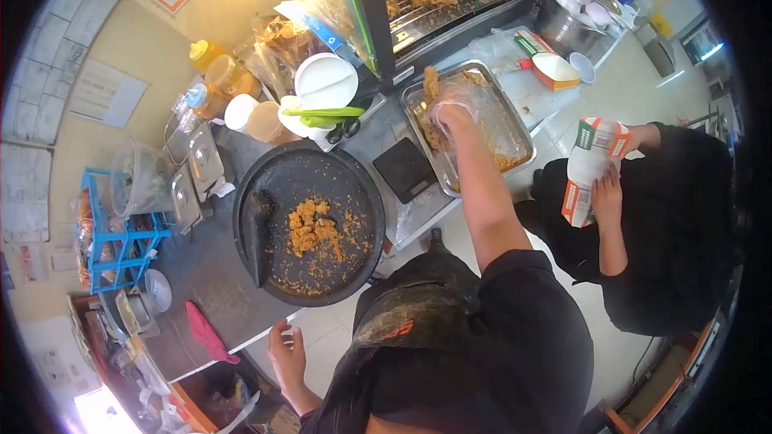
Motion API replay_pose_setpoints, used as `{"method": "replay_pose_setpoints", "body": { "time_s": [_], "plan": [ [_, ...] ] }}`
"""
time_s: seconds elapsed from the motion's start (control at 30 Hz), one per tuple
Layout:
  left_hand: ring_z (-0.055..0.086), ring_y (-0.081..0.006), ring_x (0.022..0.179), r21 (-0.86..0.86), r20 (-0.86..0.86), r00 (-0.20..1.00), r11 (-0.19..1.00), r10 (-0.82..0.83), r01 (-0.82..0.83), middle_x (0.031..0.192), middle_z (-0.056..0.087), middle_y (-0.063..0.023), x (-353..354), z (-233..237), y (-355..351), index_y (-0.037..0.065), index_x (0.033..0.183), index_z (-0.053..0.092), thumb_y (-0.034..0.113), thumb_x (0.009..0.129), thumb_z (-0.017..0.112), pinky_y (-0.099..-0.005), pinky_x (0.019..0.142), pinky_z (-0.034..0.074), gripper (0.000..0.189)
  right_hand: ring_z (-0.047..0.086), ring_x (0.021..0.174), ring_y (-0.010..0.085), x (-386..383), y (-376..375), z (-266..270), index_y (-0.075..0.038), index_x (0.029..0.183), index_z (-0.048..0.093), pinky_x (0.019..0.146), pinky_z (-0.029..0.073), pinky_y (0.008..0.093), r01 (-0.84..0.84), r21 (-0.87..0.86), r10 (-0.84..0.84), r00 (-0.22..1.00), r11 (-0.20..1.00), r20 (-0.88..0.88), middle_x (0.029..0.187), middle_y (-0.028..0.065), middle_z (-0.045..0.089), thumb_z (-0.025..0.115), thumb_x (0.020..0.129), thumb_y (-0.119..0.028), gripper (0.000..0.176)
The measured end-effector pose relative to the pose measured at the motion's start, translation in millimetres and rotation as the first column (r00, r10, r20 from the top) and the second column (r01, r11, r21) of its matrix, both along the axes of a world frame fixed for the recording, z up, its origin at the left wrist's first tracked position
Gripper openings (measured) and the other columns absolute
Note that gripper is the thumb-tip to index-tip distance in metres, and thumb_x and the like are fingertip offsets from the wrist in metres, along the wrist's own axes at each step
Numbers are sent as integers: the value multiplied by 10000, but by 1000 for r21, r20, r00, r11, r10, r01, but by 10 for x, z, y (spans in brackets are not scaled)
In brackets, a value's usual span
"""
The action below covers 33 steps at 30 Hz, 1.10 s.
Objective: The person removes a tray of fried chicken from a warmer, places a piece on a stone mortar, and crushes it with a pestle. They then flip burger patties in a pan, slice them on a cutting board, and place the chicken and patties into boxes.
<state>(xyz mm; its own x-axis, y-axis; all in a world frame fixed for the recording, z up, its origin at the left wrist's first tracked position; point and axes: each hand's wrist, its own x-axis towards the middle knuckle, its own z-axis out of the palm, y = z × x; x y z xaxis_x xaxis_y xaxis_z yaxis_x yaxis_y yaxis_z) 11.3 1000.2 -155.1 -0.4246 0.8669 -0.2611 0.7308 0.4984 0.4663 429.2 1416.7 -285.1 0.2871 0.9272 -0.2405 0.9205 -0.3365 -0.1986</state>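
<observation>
My right hand (455,112), in a clear plastic glove, reaches over a steel tray (521,116). Its fingers are closed on a long piece of fried chicken (432,83), which sticks out past them by the tray's far left rim. Golden crumbs and breaded bits lie in the tray. My left hand (287,354) hangs below the counter's front edge, holding nothing, its fingers loosely bent and apart. Nearest to it is a big black stone mortar (354,273) with breaded pieces (312,229) and crumbs inside. A dark pestle (259,233) leans in the mortar's left side.
A black scale (404,170) sits between mortar and tray. To my right a person holds a folded paper box (593,165). Behind are a warming cabinet (394,64), green-handled scissors (326,115) and sauce bottles (207,100). A blue rack (121,233) and pink cloth (211,336) are at left.
</observation>
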Motion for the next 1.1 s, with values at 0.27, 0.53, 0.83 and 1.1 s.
{"method": "replay_pose_setpoints", "body": {
  "time_s": [0.27,0.53,0.83,1.1],
  "plan": [
    [612,-144,845,349,265,845,863,-464,365,1023,632,-83,411,362,961,19,1165,571,24,820,687,-274,756,500,364,541,1174,328,-355,-873,883,-97,1192,600,960,457,423,156,443,-158,987,883,-32,1259,156,579,690,766,-368,513],
    [585,-178,930,635,505,645,753,-574,173,1084,614,-127,2192,-539,1644,-31,1232,477,90,766,745,-309,838,466,550,563,1136,376,-951,-2237,1277,1,1189,580,993,421,413,301,323,26,694,897,-719,1186,234,606,571,887,-362,472],
    [603,-280,785,462,539,790,887,-291,12,1021,613,-116,2087,-882,3025,67,1110,554,90,821,664,-369,656,516,311,240,1403,425,138,-5531,1175,-71,1359,424,1109,295,466,-173,765,746,429,621,-509,1524,256,220,541,754,35,626],
    [465,-301,1207,283,878,-272,886,-393,-367,1343,438,-174,2828,-2119,-425,100,1380,402,226,972,413,-569,1022,389,427,522,1194,351,3607,-8553,373,-68,1179,584,998,430,418,-57,229,212,639,972,-739,1254,183,562,523,751,15,440]
  ]
}}
